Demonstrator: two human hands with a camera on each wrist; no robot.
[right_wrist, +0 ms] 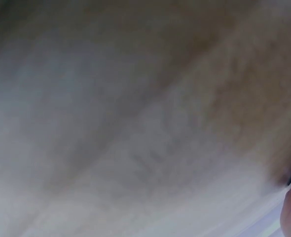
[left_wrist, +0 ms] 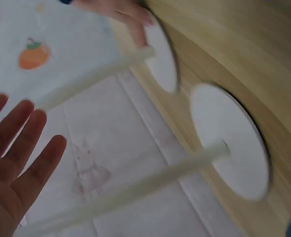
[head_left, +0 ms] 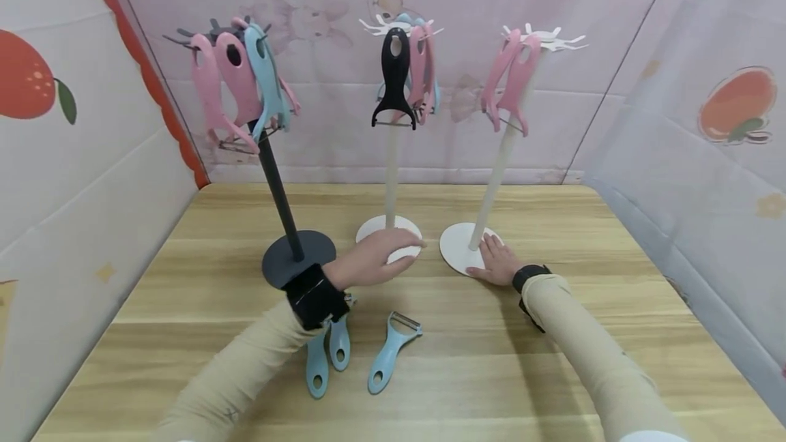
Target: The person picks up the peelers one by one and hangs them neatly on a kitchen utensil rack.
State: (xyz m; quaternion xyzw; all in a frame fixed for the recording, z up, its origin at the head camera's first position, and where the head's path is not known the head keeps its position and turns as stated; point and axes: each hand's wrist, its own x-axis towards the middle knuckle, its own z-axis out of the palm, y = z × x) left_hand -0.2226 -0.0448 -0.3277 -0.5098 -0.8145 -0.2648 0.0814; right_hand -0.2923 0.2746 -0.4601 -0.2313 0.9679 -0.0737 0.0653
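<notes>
My left hand (head_left: pixel 376 258) hovers with straight fingers in front of the middle white stand's round base (head_left: pixel 370 227); the left wrist view shows its fingers (left_wrist: pixel 37 128) spread and apart from the pole. On the base (head_left: pixel 457 247) of the right white stand rests my right hand (head_left: pixel 499 263), fingers extended beside the pole (head_left: pixel 494 183). Peelers hang from both: a black peeler (head_left: pixel 395 74) and pink and blue ones in the middle, pink peelers (head_left: pixel 520 84) at right. The right wrist view is mostly blurred.
A black stand (head_left: pixel 279 189) at left carries pink peelers (head_left: pixel 236 77) and a blue peeler (head_left: pixel 264 77). Three blue peelers lie on the wooden table (head_left: pixel 467 387), one of them (head_left: pixel 385 360) apart from two partly under my left forearm. Printed cloth walls enclose the table.
</notes>
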